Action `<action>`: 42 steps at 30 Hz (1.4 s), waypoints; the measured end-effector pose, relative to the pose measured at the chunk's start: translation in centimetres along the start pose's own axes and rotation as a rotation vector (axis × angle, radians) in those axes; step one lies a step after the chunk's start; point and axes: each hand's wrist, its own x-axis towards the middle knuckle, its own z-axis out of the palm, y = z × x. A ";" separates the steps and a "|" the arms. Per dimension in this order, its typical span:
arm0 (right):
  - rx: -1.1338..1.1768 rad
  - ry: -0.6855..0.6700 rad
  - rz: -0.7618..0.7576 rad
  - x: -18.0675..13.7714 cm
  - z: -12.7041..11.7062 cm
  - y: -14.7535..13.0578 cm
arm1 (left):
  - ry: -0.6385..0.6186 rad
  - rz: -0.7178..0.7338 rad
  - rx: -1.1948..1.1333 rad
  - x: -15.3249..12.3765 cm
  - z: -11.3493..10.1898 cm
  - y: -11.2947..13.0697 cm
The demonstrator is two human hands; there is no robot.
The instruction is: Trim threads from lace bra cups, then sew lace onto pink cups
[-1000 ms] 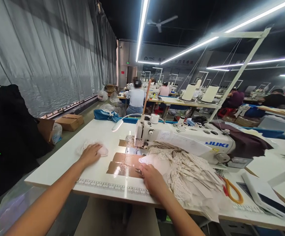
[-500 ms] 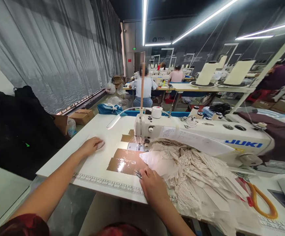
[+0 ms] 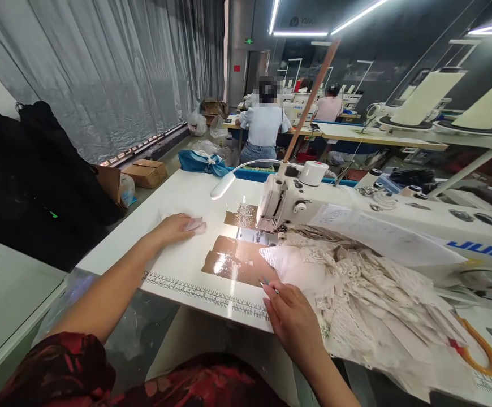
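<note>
To my far left hangs the grey curtain, with a heap of black cloth in front of it and a cardboard box on the floor. A blue bundle sits at the far edge of my white table, and beyond it a person in a pale shirt sits facing away. The lamp bends over the tabletop; the sewing machine fills the space beyond my right hand. Thread cones stand behind it, and an orange handle lies at the right.

My left hand rests on the table, fingers together and slightly bent over a sheer pale piece, which shows at my fingertips; I cannot tell whether they grip or only press it. Between my hands is a shiny brown patch. My right hand is closed around a small metal tool, its tip pointing left. The lace-edged cloth lies just beyond those fingers, and the beige heap spreads to their right, partly under the machine's arm.
</note>
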 end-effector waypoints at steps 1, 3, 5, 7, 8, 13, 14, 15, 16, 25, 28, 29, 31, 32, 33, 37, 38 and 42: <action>0.020 0.003 -0.005 0.6 -0.1 -0.1 | 0.007 -0.002 -0.005 0.1 0.0 0.0; 0.063 -0.019 -0.005 2.0 -0.2 -0.3 | 0.018 0.002 -0.023 0.3 0.3 0.0; 0.100 -0.062 0.002 3.5 -0.2 -0.5 | 0.055 0.007 -0.065 0.3 0.6 -0.3; 0.132 -0.116 -0.005 5.0 0.0 -1.0 | 0.121 0.010 -0.112 0.3 1.1 -0.7; 0.148 -0.144 -0.013 5.6 0.2 -1.4 | 0.157 0.018 -0.130 0.2 1.3 -0.9; 0.234 -0.240 -0.042 7.2 0.8 -3.3 | 0.443 0.065 -0.078 -0.3 1.2 -1.4; 0.257 -0.245 -0.036 7.3 0.9 -3.5 | 0.518 0.067 -0.075 -0.4 0.8 -1.3; 0.283 -0.249 -0.026 7.3 0.9 -3.6 | 0.573 0.078 -0.096 -0.6 0.4 -1.1; 0.312 -0.246 -0.012 7.2 0.9 -3.6 | 0.611 0.092 -0.144 -0.7 -0.1 -0.9; 0.613 -0.152 0.240 5.6 0.9 -2.5 | 0.780 0.113 -0.657 -5.7 -3.2 2.1; 0.930 -0.177 0.363 6.2 0.8 -3.0 | 0.402 0.150 -0.948 -7.2 -2.4 4.7; 1.065 -0.188 0.390 6.7 0.9 -3.3 | 0.259 0.171 -1.029 -7.4 -1.8 5.7; 1.332 -0.204 0.447 7.7 1.0 -4.1 | 0.032 0.211 -1.145 -7.4 -0.5 7.7; 1.437 -0.243 0.493 8.1 1.1 -4.5 | -0.044 0.221 -1.181 -7.3 0.2 8.5; 1.511 -0.288 0.542 8.5 1.3 -4.9 | -0.104 0.219 -1.202 -7.1 1.0 9.2; 1.626 -0.402 0.668 9.0 1.6 -5.8 | -0.227 0.201 -1.195 -7.0 2.9 10.6; 1.631 -0.394 0.667 8.8 1.6 -5.8 | -0.241 0.200 -1.193 -7.1 2.9 10.6; 1.389 -0.381 0.534 7.9 1.4 -5.1 | -0.232 0.153 -1.135 -8.2 0.9 8.5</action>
